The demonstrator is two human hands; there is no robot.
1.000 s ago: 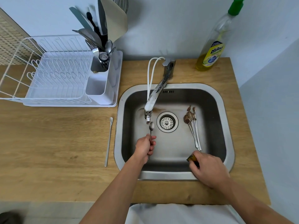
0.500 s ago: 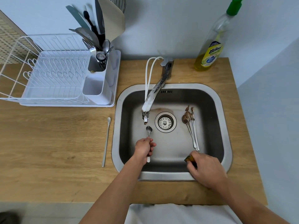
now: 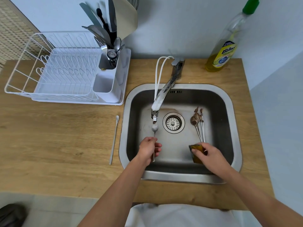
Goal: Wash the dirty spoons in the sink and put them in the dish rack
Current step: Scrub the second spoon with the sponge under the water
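My left hand (image 3: 148, 149) grips the handle of a long spoon (image 3: 154, 128) inside the steel sink (image 3: 236, 122), its bowl just below the faucet spout (image 3: 157, 107). At the sink's front right, my right hand (image 3: 208, 154) holds a yellow-brown sponge (image 3: 196, 148). Several dirty spoons (image 3: 197, 122) with brown residue lie on the sink floor right of the drain (image 3: 173, 123). The white dish rack (image 3: 65, 74) stands at the back left, its cutlery holder (image 3: 108, 66) full of utensils.
A clean long spoon (image 3: 114, 138) lies on the wooden counter just left of the sink. A dish soap bottle (image 3: 226, 45) with a green cap stands at the back right corner. The wall runs close behind the faucet.
My left hand has drawn the spoon slightly down and left under the spout. My right hand has lifted the sponge, which now shows more in front of the fingers.
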